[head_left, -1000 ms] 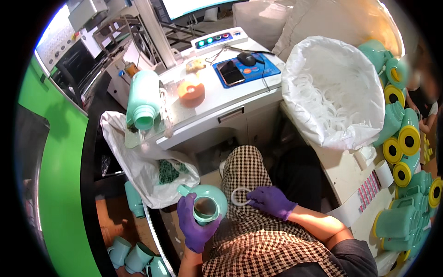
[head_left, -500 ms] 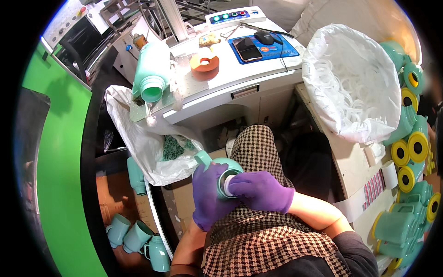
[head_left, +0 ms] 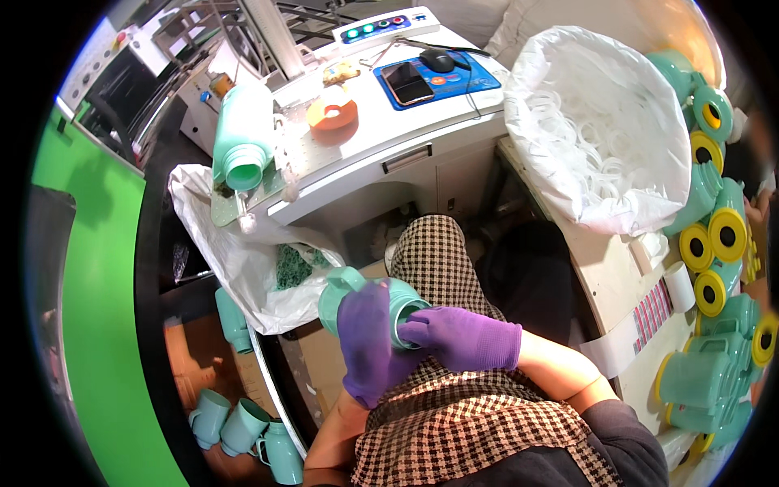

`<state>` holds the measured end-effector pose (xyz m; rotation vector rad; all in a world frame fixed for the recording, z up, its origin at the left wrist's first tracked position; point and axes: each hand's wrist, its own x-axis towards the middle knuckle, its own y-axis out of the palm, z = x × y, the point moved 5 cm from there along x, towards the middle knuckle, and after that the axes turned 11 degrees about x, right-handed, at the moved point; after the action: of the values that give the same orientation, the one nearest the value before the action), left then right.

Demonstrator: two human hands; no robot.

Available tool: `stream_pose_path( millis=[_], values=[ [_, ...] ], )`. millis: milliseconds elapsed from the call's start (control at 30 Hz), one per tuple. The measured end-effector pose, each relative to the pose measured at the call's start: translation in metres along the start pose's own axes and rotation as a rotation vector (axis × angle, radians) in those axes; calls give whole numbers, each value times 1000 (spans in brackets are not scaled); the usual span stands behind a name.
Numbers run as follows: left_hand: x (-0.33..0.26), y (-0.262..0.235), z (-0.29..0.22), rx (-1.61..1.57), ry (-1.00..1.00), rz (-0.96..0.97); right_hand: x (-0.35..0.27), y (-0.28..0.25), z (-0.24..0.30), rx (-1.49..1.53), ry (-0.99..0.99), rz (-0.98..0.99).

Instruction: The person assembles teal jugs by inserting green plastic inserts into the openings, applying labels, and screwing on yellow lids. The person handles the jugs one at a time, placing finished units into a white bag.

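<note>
A mint-green plastic jug [head_left: 350,290] with a handle lies on its side over my lap, its open mouth facing right. My left hand [head_left: 369,341], in a purple glove, is wrapped around the jug's body. My right hand [head_left: 466,337], also gloved in purple, has its fingertips at the jug's rim; whether it pinches anything there is hidden. Both hands sit above my checked trousers [head_left: 442,260].
A white workbench [head_left: 389,138] ahead carries a mint bottle lying in a fixture [head_left: 242,134], an orange tape roll [head_left: 333,114], a phone and a mouse. A white bag of clear rings [head_left: 604,130] stands right. Mint jugs with yellow lids [head_left: 714,243] stack far right. More jugs [head_left: 243,426] lie on the floor left.
The jug went from upright in my left hand to lying sideways. My right hand, apart from it a second ago, came onto its mouth and now rests at the rim.
</note>
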<state>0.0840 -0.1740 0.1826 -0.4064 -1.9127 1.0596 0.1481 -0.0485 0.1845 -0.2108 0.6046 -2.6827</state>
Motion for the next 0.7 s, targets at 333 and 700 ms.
stream_pose_path(
  millis=[333, 700],
  values=[
    [-3, 4, -24, 98, 492, 45, -106, -13, 1, 273, -491, -393],
    [-98, 63, -50, 412, 1383, -61, -479, 3, -57, -812, 837, -1447]
  ],
)
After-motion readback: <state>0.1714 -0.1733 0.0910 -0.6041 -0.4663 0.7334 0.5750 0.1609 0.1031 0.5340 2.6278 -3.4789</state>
